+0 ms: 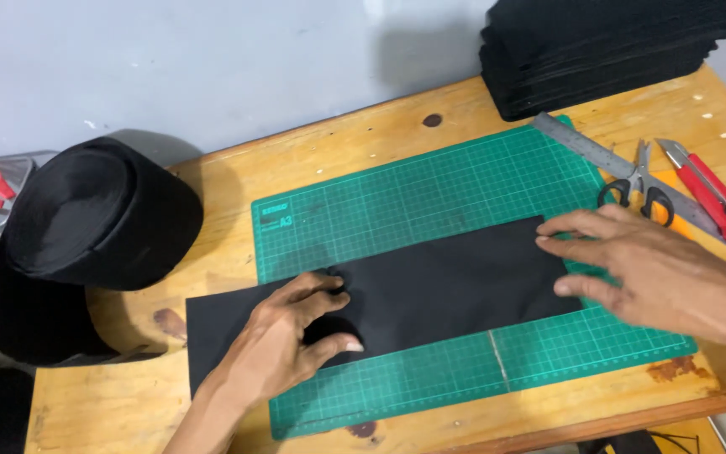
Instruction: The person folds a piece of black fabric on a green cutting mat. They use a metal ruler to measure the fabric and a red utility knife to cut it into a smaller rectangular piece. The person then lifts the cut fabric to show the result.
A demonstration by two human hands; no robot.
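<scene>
Left hand point(291, 336), right hand point(632, 261) flat, ungripping, hiding black strip point(439, 290) parts; mat point(430, 193) beneath.

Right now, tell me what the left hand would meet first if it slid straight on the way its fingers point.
The left hand points right along the black strip. Going straight on, it would probably meet the right hand first, which is pressing the strip's far end on the green cutting mat.

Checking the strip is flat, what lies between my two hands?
In the head view, only a bare stretch of the flat black fabric strip on the green cutting mat separates left hand from right hand.
</scene>
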